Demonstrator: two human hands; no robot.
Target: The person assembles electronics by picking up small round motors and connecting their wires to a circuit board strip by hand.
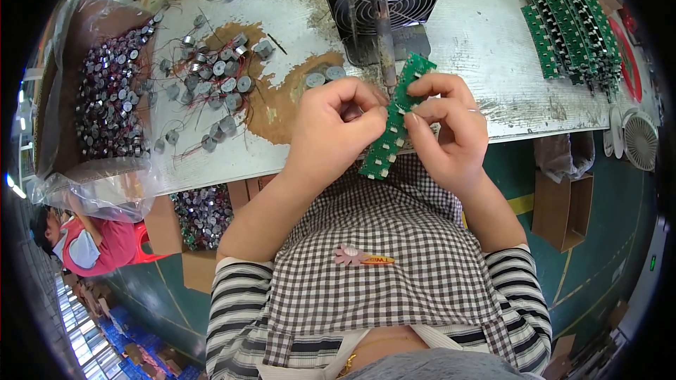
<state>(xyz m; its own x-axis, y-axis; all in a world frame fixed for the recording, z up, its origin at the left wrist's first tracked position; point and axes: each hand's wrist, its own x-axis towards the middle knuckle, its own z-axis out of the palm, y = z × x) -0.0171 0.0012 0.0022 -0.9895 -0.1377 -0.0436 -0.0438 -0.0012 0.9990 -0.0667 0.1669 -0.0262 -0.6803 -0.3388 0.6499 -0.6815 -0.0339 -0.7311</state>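
Note:
A long green circuit board strip [384,148] with small white parts along it is held at a slant above the table's front edge. My right hand [454,134] grips its right edge between thumb and fingers. My left hand [338,123] is pinched closed against the strip's left edge; what its fingertips hold is hidden. Just beyond the fingers, the tip of a mounted soldering iron [384,39] points down beside the strip. Two small round metal motors [315,80] lie behind my left hand.
A black fan [415,0] stands behind the iron. Loose wired motors [218,68] spread across the table's left, beside a plastic-lined box [62,119] full of them. Stacked green boards [574,35] lie at the far right. Another person [98,243] sits at lower left.

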